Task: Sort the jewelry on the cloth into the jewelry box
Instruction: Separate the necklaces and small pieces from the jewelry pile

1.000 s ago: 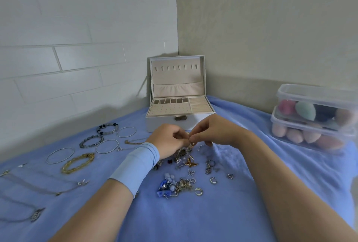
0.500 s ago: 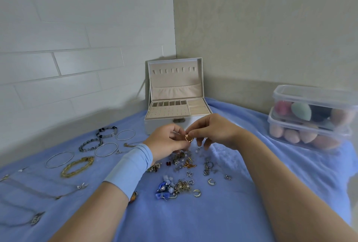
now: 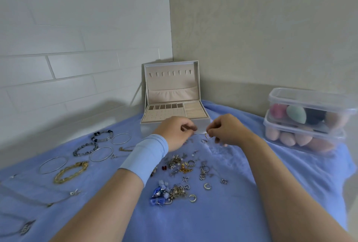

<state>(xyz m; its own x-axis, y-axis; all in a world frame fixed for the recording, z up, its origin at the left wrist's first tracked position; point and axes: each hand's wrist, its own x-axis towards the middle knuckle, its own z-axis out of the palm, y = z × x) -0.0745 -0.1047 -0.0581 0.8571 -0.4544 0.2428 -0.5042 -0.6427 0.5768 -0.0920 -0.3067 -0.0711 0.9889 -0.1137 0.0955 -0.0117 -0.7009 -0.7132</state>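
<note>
A white jewelry box stands open at the back of the blue cloth, lid upright, beige compartments showing. My right hand pinches a small gold ring just in front of the box. My left hand, with a light blue wristband, hovers beside it with curled fingers; whether it holds anything is hidden. Below both hands lies a scatter of small earrings, rings and charms. Bangles and bead bracelets and a gold chain bracelet lie at the left.
Two stacked clear plastic containers of coloured makeup sponges stand at the right edge of the cloth. Thin necklaces lie at the far left. White tiled wall at left and beige wall behind meet in the corner behind the box.
My hands have drawn apart. The gold ring, held between both hands before, now stays with my right hand, which has shifted a little right.
</note>
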